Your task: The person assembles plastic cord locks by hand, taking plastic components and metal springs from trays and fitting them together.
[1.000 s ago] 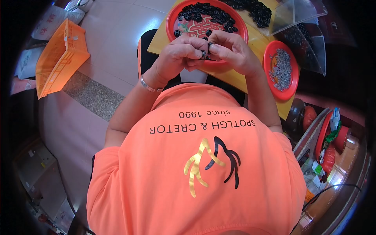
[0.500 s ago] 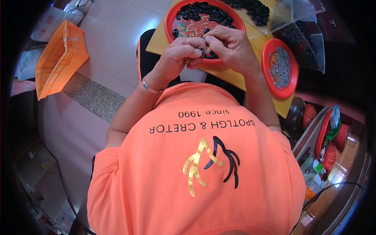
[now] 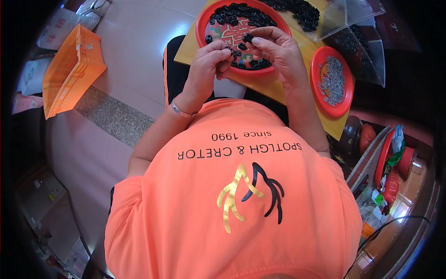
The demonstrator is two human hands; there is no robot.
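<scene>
My left hand (image 3: 209, 63) is closed in a pinch over the near left rim of a round red tray (image 3: 202, 29), with a small black plastic piece (image 3: 231, 50) at its fingertips. Between the thumb and forefinger of my right hand (image 3: 278, 51) is another black plastic piece (image 3: 247, 38), held above the tray. Many similar black oval pieces (image 3: 241, 11) lie heaped along the tray's far side, with a few near the front. The tray's bottom has a red and gold printed pattern.
On the yellow table (image 3: 188, 49), a red plate (image 3: 341, 110) holds small silvery metal pins or screws (image 3: 333, 81). More black pieces (image 3: 304, 16) lie behind, beside a clear plastic bin (image 3: 357, 46). An orange crate (image 3: 74, 69) stands on the floor at left.
My hands have moved apart; they were together at the tray's near edge. The right hand has lifted its black piece up and away from the left, which has drawn slightly left.
</scene>
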